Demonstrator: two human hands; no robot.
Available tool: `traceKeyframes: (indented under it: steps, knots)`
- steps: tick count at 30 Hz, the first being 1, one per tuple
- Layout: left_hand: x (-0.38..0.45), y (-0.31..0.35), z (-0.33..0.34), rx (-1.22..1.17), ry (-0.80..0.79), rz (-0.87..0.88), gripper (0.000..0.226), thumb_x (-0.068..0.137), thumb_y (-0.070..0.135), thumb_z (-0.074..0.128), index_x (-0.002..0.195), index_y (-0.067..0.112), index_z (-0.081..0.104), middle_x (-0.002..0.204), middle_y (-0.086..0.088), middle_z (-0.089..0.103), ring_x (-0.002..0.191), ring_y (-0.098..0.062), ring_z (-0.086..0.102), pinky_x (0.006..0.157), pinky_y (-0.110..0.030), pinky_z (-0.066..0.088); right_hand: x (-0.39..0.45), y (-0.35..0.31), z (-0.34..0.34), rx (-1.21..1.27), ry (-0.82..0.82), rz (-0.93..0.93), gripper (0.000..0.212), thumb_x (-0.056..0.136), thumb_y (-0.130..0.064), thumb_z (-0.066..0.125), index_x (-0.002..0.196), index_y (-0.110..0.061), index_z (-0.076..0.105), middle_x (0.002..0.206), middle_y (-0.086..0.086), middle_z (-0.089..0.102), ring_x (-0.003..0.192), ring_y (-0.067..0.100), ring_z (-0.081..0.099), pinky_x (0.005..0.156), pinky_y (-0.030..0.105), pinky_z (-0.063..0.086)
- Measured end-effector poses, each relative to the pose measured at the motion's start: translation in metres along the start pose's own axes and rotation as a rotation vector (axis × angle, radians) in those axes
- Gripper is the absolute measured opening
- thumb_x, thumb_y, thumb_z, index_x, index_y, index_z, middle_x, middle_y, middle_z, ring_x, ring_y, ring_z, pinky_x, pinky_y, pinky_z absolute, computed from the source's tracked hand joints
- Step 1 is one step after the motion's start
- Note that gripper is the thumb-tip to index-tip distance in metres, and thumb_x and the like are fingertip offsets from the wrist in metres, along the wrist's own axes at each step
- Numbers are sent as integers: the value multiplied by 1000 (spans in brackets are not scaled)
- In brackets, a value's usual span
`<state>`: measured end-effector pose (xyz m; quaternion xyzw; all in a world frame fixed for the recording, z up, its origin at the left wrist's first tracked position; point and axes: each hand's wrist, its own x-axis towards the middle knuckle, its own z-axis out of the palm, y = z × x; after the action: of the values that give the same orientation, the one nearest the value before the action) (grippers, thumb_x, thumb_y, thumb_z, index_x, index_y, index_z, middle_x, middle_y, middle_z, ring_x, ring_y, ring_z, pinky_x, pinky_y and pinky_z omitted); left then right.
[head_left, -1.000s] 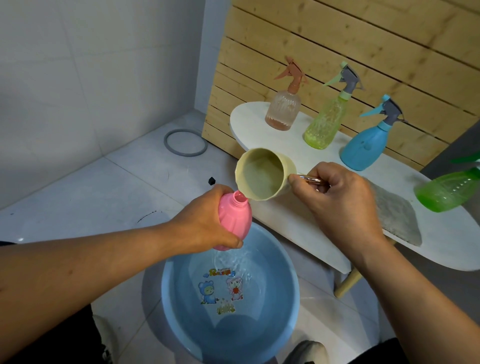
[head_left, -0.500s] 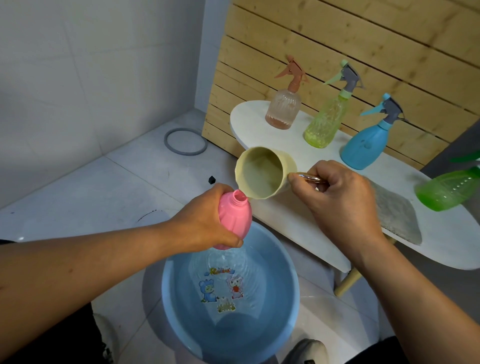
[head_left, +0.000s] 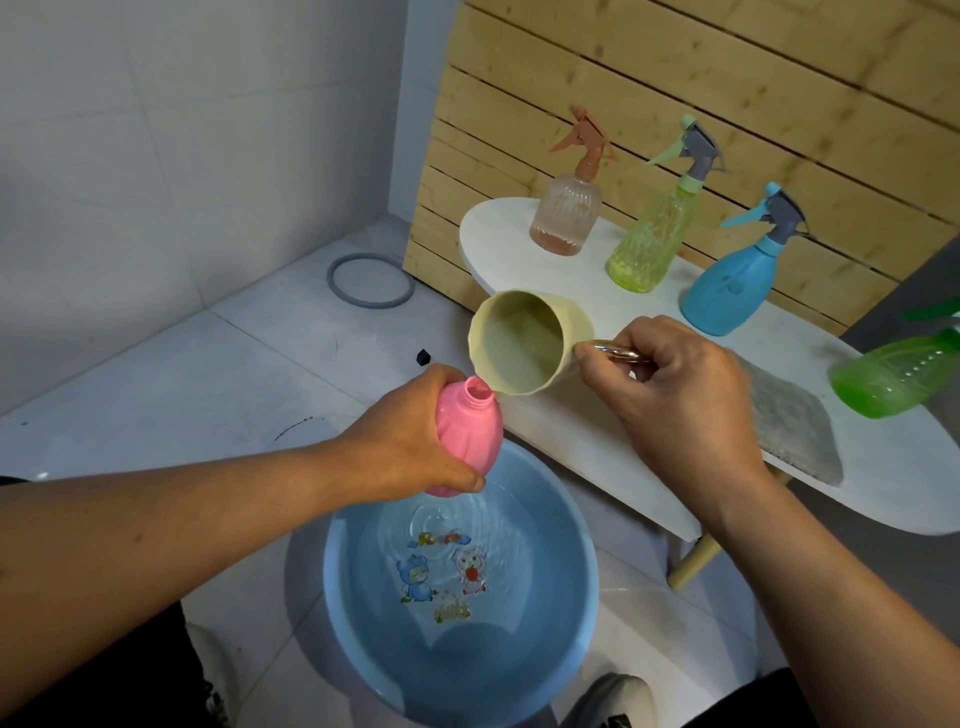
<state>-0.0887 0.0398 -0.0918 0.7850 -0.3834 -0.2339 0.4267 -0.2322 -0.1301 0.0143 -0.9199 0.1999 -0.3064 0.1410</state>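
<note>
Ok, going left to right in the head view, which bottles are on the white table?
Peach-topped clear spray bottle → yellow-green spray bottle → blue spray bottle → green bottle at the picture's right edge.

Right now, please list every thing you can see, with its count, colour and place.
Basin: 1, blue, on the floor, water inside.
Capless bottle: 1, pink, above the basin.
Handled cup: 1, cream, tilted at the bottle's mouth.
Table: 1, white, beside the wooden panel.
Spray bottles: 4, peach, yellow-green, blue, green, on the table.
Cloth: 1, grey, on the table.
Ring: 1, grey, on the floor.
Left hand: 1, grips the bottle.
Right hand: 1, holds the cup's handle.
</note>
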Motion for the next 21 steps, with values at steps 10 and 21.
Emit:
traceKeyframes:
  steps: [10, 21]
  knots:
    - [0, -1, 0, 1, 0, 0, 101, 54, 35, 99, 135, 38, 38, 120, 19, 53, 105, -6, 56, 77, -28, 61, -1, 0, 0, -22, 11, -28, 38, 89, -36, 69, 63, -13, 55, 60, -2, 48, 60, 18, 45, 52, 29, 30]
    - [0, 0, 0, -8, -12, 4, 101, 56, 34, 99, 136, 38, 38, 119, 22, 52, 106, -6, 55, 74, -24, 60, -2, 0, 0, -46, 17, -55, 38, 90, -39, 68, 64, -15, 56, 61, -4, 47, 59, 15, 44, 51, 29, 27]
